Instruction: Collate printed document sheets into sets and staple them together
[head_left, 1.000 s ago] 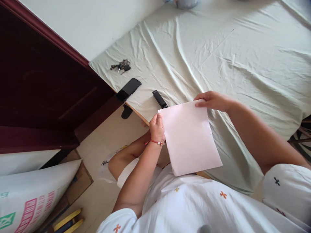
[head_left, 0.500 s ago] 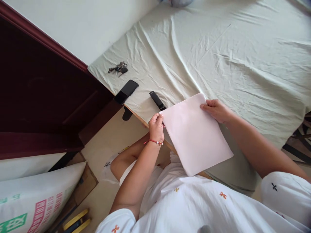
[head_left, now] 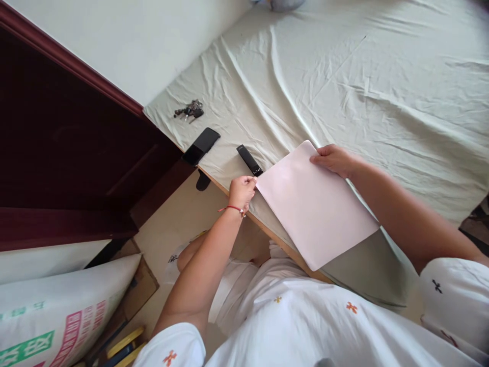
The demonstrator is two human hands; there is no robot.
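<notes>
A pale pink sheet of paper (head_left: 315, 206) lies tilted over the near edge of a surface covered by a light green cloth (head_left: 344, 81). My left hand (head_left: 241, 191) pinches the sheet's left corner. My right hand (head_left: 333, 158) grips its far corner, fingers resting on top. A small black stapler-like object (head_left: 249, 159) lies just beyond my left hand, touching the paper's corner area.
A black phone (head_left: 201, 146) and a bunch of keys (head_left: 189, 109) lie at the cloth's left corner. A dark red wooden door (head_left: 64, 153) stands at left. A printed white sack (head_left: 57, 311) and yellow-handled items (head_left: 122, 346) sit on the floor below.
The paper has turned clockwise and slid away from my body onto the cloth. Both hands went with it, the left one moving up toward the black object.
</notes>
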